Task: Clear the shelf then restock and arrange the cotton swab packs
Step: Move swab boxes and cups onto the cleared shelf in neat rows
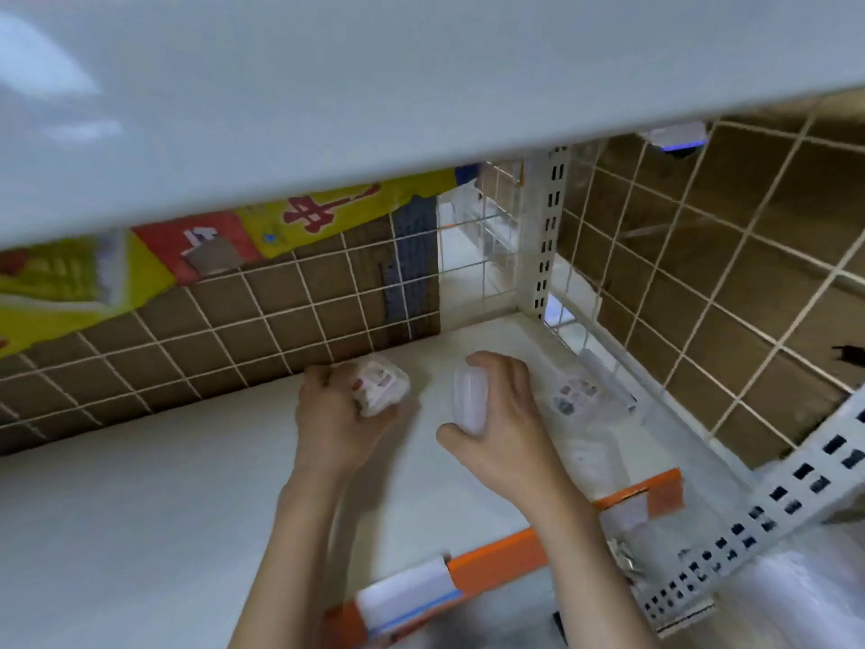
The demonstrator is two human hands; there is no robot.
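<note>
Both hands reach into the white shelf (pixel 140 484). The left hand (pixel 334 414) has its fingers curled around a pack (pixel 380 387) with a printed label, and holds it near the wire grid (pixel 187 339) at the back. The right hand (pixel 503 414) grips a smooth white pack (pixel 469 401), thumb at 7 o'clock of it and the fingers wrapped over its top. The two packs are near each other but not touching. At 3 o'clock of the right hand, clear packs (pixel 575 394) lie flat on the shelf beside the side grid (pixel 730 283); their count is too blurred to tell. The shelf floor at 9 o'clock of the left hand is bare white surface. An orange strip (pixel 496 559) runs along the front edge, with a white tag (pixel 405 592) on it. The upper shelf (pixel 327 86) hangs close above.
</note>
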